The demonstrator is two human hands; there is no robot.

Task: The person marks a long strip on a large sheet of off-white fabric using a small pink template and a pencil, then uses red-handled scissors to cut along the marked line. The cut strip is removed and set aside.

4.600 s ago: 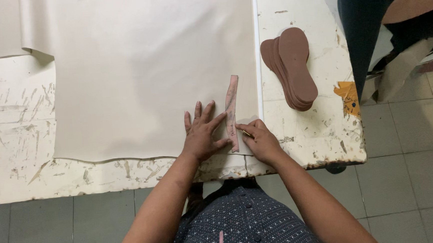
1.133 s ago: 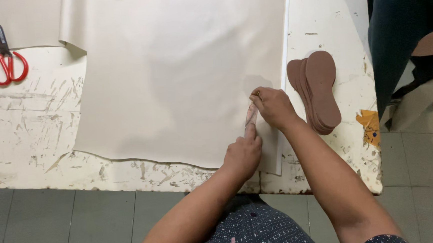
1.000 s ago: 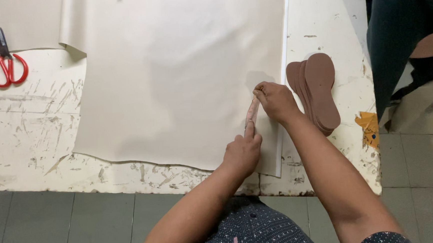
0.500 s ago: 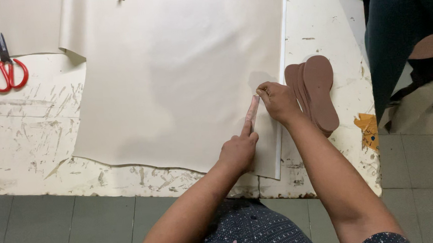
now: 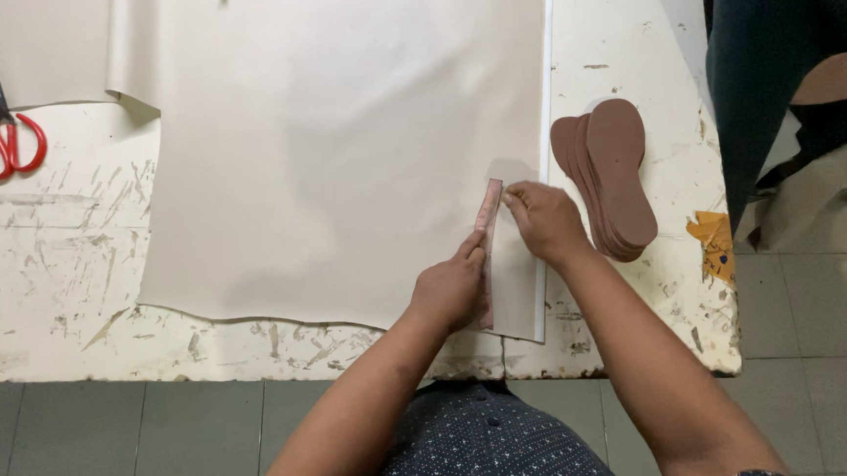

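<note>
Right hand [image 5: 543, 223] has slid up the ruler [image 5: 487, 226], grip pinching something hidden; left hand [image 5: 451, 287] presses.

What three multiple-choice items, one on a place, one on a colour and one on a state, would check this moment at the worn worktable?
1. Where do the scissors lie?
A. at the far left of the table
B. on the stack of insoles
C. under the right hand

2. What colour are the scissors' handles?
A. blue
B. red
C. black

3. How does the narrow ruler lie?
A. standing on edge against the insoles
B. lifted clear of the table
C. flat on the beige sheet under both hands

Answers:
1 A: they sit near the left edge, far from both hands.
2 B: both loops are red.
3 C: the left hand presses its near part, the right hand holds its far end, and the stack of brown insoles lies apart to the right.
</note>
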